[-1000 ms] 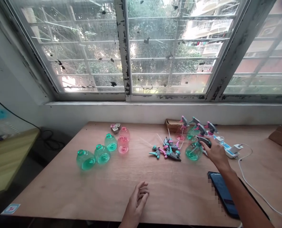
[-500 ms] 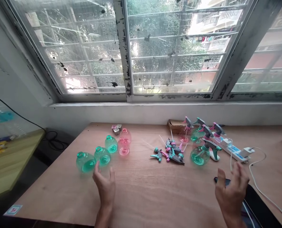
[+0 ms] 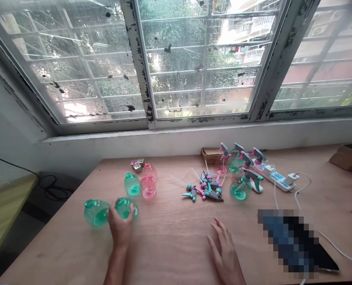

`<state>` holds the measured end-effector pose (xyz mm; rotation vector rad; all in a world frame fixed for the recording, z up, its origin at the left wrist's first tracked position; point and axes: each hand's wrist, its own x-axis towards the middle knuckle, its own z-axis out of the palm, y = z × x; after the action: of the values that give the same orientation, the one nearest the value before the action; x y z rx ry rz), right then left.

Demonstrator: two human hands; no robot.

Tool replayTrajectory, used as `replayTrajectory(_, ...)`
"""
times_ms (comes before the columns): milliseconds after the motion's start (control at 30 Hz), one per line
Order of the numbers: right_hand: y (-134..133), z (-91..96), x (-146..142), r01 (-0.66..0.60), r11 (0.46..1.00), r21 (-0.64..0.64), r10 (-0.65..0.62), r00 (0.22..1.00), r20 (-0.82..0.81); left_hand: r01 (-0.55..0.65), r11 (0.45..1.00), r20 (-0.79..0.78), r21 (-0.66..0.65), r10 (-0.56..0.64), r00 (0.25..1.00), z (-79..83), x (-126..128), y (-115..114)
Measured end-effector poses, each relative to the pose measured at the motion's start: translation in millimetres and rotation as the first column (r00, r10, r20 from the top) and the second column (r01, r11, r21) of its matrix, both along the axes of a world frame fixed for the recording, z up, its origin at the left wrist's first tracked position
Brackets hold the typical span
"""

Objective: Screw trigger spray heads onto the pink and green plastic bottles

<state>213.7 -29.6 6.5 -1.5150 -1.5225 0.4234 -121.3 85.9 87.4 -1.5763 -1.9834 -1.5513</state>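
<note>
My left hand (image 3: 120,223) is closed around a round green spray bottle body (image 3: 132,205) with no spray head, thumb on its right side and fingers on its left. Just left of it sits another green bottle (image 3: 96,213); a third green bottle (image 3: 132,184) and two pink bottles (image 3: 149,188) stand behind. Over the middle of the table, my right hand (image 3: 223,245) is open, fingers stretched out and holding nothing. Beyond it lies a pile of loose spray heads (image 3: 207,189) in pink, teal and grey, some with thin tubes.
Several bottles with spray heads fitted, including a green one (image 3: 240,188), stand at the back right near a power strip (image 3: 278,178) with white cables. A tablet (image 3: 321,249) lies at the right. Small boxes (image 3: 137,168) and a cardboard box (image 3: 213,153) sit near the wall.
My left hand has closed on the green bottle it was beside. My right hand has moved left, away from the tablet, toward the table's middle. The camera view has shifted right.
</note>
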Motion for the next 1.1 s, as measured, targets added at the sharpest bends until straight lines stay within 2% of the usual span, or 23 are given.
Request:
replayTrajectory(100, 30, 16.7, -14, -0.164, 0.986, -0.018, 0.165, 0.978, 0.13, 0.097, 0.994, 0.002, -0.055, -0.097, 0.995, -8.8, 16, -33)
replayTrajectory(167, 55, 24.0, -22, -0.269, 0.962, -0.046, 0.272, 0.928, 0.255, 0.153, 0.984, 0.019, -0.095, -0.152, 0.988, -15.7, 25, -51)
replayTrajectory(233, 84, 28.1, -28, -0.284, 0.958, -0.042, 0.279, 0.89, 0.36, 0.232, 0.963, 0.096, -0.139, -0.22, 0.971, -24.8, 33, -62)
replayTrajectory(300, 110, 29.9, -33, -0.243, 0.969, -0.037, 0.236, 0.875, 0.422, 0.318, 0.928, 0.251, -0.197, -0.266, 0.931, -34.4, 37, -67)
replayTrajectory(400, 131, 31.0, -37, -0.24, 0.97, -0.029, 0.229, 0.875, 0.427, 0.379, 0.877, 0.37, -0.294, -0.261, 0.892, -43.3, 40, -67)
replayTrajectory(500, 119, 31.3, -41, -0.286, 0.958, -0.019, 0.267, 0.864, 0.426, 0.389, 0.857, 0.341, -0.337, -0.274, 0.899, -44.8, 40, -67)
replayTrajectory(600, 87, 28.0, -42, -0.303, 0.953, 0.006, 0.276, 0.875, 0.397, 0.403, 0.827, 0.267, -0.393, -0.317, 0.91, -44.6, 39, -68)
replayTrajectory(700, 60, 19.3, -33, -0.234, 0.971, 0.042, 0.215, 0.94, 0.266, 0.407, 0.802, 0.201, -0.437, -0.354, 0.913, -44.4, 39, -68)
replayTrajectory(767, 50, 12.3, -21, -0.122, 0.992, 0.038, 0.111, 0.972, 0.206, 0.434, 0.798, 0.245, -0.418, -0.361, 0.9, -42.8, 43, -67)
replayTrajectory(833, 47, 6.1, -9, 0.011, 1.0, 0.025, -0.015, 0.983, 0.182, 0.506, 0.779, 0.362, -0.371, -0.38, 0.851, -40.2, 52, -66)
replayTrajectory(900, 46, 1.8, 1, 0.089, 0.996, -0.003, -0.087, 0.979, 0.182, 0.584, 0.746, 0.488, -0.319, -0.399, 0.776, -37.8, 66, -66)
replayTrajectory(967, 44, 0.1, 6, 0.078, 0.996, -0.046, -0.069, 0.98, 0.188, 0.616, 0.741, 0.597, -0.265, -0.376, 0.709, -36.7, 83, -67)
replayTrajectory(1100, 36, 2.2, 8, -0.031, 0.997, -0.071, 0.037, 0.996, 0.082, 0.586, 0.797, 0.782, -0.149, -0.268, 0.562, -36.5, 112, -72)
